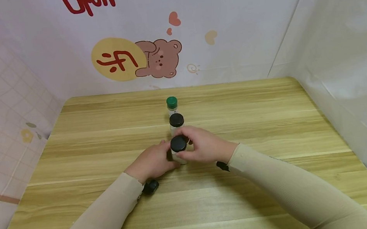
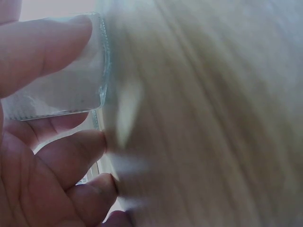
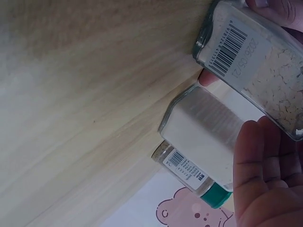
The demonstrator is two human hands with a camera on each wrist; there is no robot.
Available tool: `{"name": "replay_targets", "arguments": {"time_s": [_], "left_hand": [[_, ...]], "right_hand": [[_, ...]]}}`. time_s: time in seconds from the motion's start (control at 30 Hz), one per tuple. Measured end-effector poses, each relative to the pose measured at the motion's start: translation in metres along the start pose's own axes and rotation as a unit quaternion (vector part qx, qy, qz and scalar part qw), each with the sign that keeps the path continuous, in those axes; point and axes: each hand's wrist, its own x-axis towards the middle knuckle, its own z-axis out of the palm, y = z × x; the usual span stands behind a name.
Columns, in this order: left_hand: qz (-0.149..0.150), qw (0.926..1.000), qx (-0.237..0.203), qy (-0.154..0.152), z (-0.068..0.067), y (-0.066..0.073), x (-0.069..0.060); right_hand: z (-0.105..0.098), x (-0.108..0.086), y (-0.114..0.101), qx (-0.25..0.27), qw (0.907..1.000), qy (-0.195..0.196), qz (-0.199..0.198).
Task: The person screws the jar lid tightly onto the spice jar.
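Three glass jars stand upright in a row on the wooden table. Both hands are at the nearest, a square black-lidded jar (image 1: pixel 178 144), which shows a barcode label and pale contents in the right wrist view. My left hand (image 1: pixel 155 160) grips its lower part, the thumb (image 2: pixel 47 45) flat along the glass (image 2: pixel 71 94). From the other side, my right hand (image 1: pixel 205 144) curls thumb and fingers around the jar below its lid. Just behind stands another black-lidded jar (image 1: pixel 176 120), whose pale contents show in the right wrist view. Farthest back is a smaller green-capped bottle (image 1: pixel 172 102).
The wooden table (image 1: pixel 261 119) ends at a white backdrop (image 1: pixel 242 4) with a printed bear (image 1: pixel 161 59) and red lettering. White sheets also hang at the left and right. A black wrist device (image 1: pixel 150 187) sits under the left wrist.
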Motion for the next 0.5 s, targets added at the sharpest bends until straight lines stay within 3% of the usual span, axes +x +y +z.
{"name": "replay_targets", "arguments": {"time_s": [0.23,0.5], "left_hand": [[0.005,1.0000,-0.003,0.002,0.0000,-0.0006,-0.0002],[0.004,1.0000,-0.005,0.001,-0.0001,-0.0006,-0.0001]], "right_hand": [[-0.0006,0.0002,0.0000,-0.006,0.9997,-0.002,-0.024],[0.0005,0.0006,-0.0018,-0.001,1.0000,-0.001,0.004]]}}
